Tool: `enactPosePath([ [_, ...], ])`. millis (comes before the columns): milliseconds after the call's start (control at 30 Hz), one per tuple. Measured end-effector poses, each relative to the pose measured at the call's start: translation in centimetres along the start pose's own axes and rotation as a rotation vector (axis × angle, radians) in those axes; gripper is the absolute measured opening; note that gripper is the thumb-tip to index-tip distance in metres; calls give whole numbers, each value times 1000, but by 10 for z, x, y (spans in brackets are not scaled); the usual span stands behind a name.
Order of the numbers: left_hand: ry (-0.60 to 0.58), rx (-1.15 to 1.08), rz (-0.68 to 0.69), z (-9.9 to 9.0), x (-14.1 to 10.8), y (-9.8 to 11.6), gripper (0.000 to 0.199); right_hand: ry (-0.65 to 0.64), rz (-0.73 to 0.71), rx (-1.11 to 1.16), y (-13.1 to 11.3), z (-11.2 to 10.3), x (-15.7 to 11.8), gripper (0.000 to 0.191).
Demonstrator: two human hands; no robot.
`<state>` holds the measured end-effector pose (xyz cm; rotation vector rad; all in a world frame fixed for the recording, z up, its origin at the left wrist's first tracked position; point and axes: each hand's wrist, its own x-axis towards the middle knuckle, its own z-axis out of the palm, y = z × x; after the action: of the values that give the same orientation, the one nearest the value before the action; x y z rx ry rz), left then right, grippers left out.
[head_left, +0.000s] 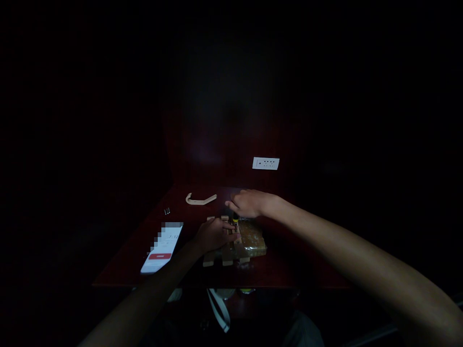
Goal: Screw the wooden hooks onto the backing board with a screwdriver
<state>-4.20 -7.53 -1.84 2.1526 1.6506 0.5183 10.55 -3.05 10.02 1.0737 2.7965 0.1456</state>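
My right hand (248, 203) is closed around the top of a screwdriver (235, 218) with a dark and yellow handle. The tool stands upright, its tip down at a wooden piece (237, 230). My left hand (216, 234) lies over several pale wooden slats (227, 254), its thumb and forefinger gripping the wooden piece on either side of the screwdriver's tip. Any screw under the tip is too small to make out. Beneath and to the right of the slats sits a brown block wrapped in shiny clear plastic (253, 236).
A curved wooden hook (200, 201) lies at the back of the dark red table (119, 274). Several small metal screws (167, 211) and a lit phone (162, 250) are on the left. A white socket panel (265, 163) is on the wall. Below the front edge hangs a pale strap (219, 311).
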Motion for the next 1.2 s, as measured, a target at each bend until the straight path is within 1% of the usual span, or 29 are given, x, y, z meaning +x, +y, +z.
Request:
enactPosePath([
  [100,-1,-7,-3,0,0,-1,42,7,-40,48,-2,0,-4,43],
  [167,-1,-12,1,0,0,-1,42,39,-101,45,0,1,-6,40],
  [233,0,-10,17,0,0,-1,41,59,-120,23,2,2,-7,44],
  [333,18,5,11,0,0,0,41,65,-70,-38,3,3,-6,55],
  [400,19,10,0,0,0,1,41,60,-35,-47,2,3,-6,56],
  [500,12,16,-15,0,0,1,41,57,-41,-2,0,3,-8,46],
  [600,8,6,-29,0,1,1,42,86,-97,5,1,4,-12,38],
  [667,5,3,-24,1,1,1,43,99,-112,-13,4,6,-14,40],
  [767,12,14,-20,2,1,1,43,117,-59,-69,5,9,-14,52],
  [833,10,16,-4,2,1,1,41,116,-20,-76,4,9,-13,56],
  [867,10,16,3,2,1,1,40,104,-18,-58,2,9,-13,55],
  [933,8,13,6,1,0,1,40,94,-61,-2,1,9,-13,46],
  [1033,-8,1,10,0,0,1,40,135,-156,21,2,10,-14,35],
  [1100,-14,-1,8,1,0,0,43,156,-145,-16,5,11,-14,39],
  [1200,9,11,3,2,1,-2,47,143,-58,-69,7,13,-13,51],
])
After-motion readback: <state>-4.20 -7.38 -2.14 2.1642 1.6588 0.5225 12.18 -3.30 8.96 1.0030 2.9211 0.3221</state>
